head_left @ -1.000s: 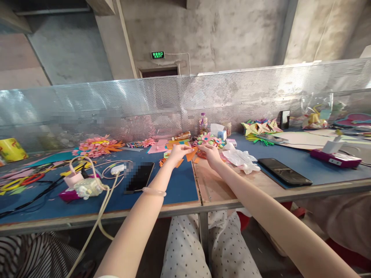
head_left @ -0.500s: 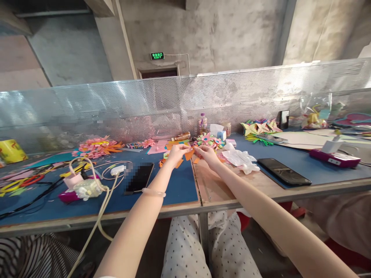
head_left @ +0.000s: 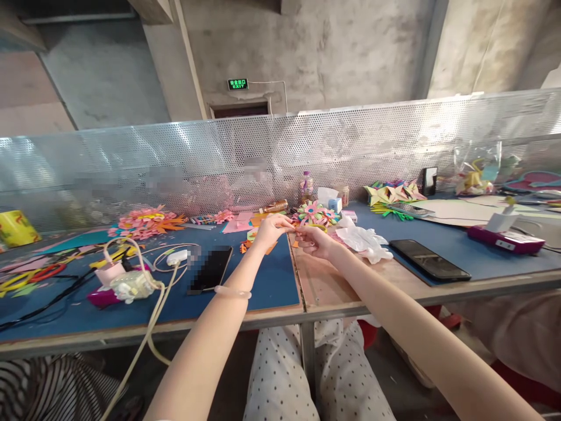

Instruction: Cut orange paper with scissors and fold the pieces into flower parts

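Right hand [head_left: 319, 242] newly curled, close to left hand [head_left: 270, 231]

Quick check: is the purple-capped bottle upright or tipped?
Upright: the bottle stands with its purple cap on top, in front of the perforated metal panel.

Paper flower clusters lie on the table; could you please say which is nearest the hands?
The green-and-pink cluster, just beyond the right hand; the pink clusters sit farther left, and the pale-yellow, star-shaped cluster farther right.
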Tool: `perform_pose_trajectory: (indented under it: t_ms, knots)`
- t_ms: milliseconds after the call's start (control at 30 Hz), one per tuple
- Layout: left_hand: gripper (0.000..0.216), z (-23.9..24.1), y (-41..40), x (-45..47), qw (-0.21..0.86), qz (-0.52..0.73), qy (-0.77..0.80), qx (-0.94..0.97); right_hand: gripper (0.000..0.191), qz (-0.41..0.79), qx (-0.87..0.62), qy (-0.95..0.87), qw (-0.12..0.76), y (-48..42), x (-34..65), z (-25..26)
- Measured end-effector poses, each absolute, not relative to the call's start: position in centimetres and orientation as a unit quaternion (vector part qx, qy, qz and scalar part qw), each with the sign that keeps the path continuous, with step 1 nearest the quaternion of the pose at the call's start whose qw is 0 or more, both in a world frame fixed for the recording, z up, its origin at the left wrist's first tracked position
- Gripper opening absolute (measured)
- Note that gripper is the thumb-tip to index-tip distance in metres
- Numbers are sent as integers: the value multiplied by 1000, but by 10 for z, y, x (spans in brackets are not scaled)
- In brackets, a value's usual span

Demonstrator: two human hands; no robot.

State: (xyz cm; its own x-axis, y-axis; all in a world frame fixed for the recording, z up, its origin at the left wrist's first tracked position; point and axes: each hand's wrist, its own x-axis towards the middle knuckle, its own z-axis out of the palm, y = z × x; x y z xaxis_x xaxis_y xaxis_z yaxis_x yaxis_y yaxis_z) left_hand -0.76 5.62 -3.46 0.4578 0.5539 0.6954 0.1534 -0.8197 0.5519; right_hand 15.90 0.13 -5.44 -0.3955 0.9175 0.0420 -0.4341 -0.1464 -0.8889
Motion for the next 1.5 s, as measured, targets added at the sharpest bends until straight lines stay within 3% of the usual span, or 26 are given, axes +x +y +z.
perform_pose_trajectory:
  t_ms: [133, 300, 500, 667, 967, 1200, 1500]
  knots:
    - [9, -34, 59, -10, 223, 481, 213, 821, 18, 688, -267, -468, 486, 4, 160, -58]
    - [46, -32, 62, -16, 346, 508, 255, 747, 25, 613, -285, -512, 531, 1, 156, -57]
    - [26, -29, 60, -15, 519, 497, 334, 610, 30, 559, -319, -525, 556, 0, 151, -55]
    - [30, -31, 56, -13, 603, 414, 314, 606, 34, 536, -336, -543, 553, 2, 148, -56]
    - [26, -34, 52, -11, 568, 439, 310, 623, 35, 487, -375, -561, 555, 9, 148, -63]
    - [24, -32, 49, -10, 461, 424, 340, 702, 34, 380, -422, -612, 551, 20, 149, -71]
    - [26, -29, 46, -9, 430, 443, 340, 709, 32, 371, -414, -609, 565, 19, 152, -69]
